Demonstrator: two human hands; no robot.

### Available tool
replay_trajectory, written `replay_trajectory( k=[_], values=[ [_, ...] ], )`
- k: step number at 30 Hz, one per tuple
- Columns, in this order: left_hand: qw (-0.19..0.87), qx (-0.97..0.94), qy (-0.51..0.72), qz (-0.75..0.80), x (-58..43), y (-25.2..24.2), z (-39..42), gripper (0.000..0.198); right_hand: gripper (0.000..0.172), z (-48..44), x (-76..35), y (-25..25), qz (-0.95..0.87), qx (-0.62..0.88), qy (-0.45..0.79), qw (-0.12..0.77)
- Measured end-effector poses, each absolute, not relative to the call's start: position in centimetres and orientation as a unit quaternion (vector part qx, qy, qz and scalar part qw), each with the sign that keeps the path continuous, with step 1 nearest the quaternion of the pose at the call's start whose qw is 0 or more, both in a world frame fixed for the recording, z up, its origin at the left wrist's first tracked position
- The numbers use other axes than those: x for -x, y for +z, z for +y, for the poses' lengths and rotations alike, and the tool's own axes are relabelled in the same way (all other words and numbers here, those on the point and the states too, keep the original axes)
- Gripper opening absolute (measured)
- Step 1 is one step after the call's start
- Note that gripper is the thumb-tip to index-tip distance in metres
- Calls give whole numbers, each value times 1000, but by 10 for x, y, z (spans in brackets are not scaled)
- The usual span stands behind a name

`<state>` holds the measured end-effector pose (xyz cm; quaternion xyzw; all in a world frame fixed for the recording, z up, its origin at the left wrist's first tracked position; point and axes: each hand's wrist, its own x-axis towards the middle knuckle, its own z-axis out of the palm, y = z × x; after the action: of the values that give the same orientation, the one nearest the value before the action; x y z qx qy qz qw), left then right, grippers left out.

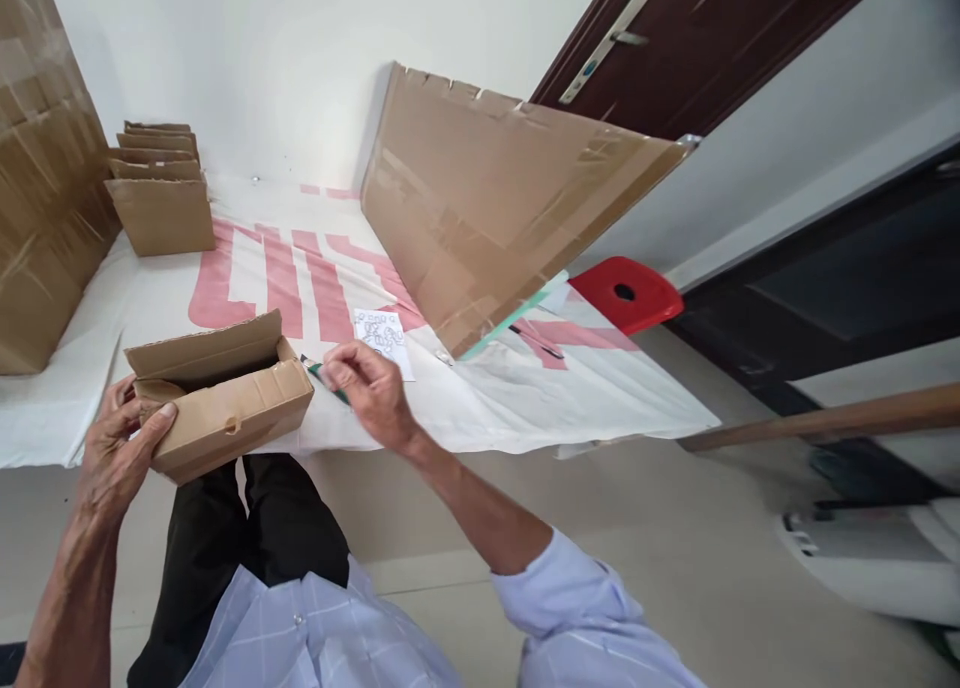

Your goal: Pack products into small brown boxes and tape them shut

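A small cardboard box (232,423) with its top flap raised is held at the table's front edge, tilted. My left hand (124,448) is closed on its left end, thumb on the near side and fingers behind. My right hand (367,388) is closed round a green utility knife (312,367), whose tip is close to the box's right end. Whether the tip touches the cardboard I cannot tell. Just beyond my right hand lies a white sheet of paper (390,338) printed with small round drawings.
Several folded cardboard boxes (166,213) stand at the back left, beside a large taped carton (45,178). A big cardboard sheet (487,198) leans at the back over the white cloth (465,408). A red stool (637,293) stands past the table's right end.
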<state>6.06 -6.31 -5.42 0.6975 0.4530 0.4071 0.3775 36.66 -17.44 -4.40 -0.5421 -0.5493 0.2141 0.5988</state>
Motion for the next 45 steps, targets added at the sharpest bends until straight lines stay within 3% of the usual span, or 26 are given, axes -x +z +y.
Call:
replay_trajectory(
  k=[8,12,18,24,34,45],
  values=[
    [372,-686,406,476,-61,-52,-64,32,44,-180,-483,-76,-445,635,256,576],
    [379,-666,418,487,-62,-52,-62,30,43,-184,-522,-101,-424,701,168,548],
    [358,-632,457,514,-67,-55,-57,29,25,-192,-599,-122,-345,815,17,465],
    [356,-620,454,532,-71,-48,-61,23,9,-189,-622,-146,-301,897,-32,323],
    [341,-652,458,499,-62,-60,-55,24,27,-183,-614,-169,-310,934,-40,171],
    [358,-682,451,450,-61,-61,-59,30,42,-189,-603,-168,-311,941,-53,123]
  ],
)
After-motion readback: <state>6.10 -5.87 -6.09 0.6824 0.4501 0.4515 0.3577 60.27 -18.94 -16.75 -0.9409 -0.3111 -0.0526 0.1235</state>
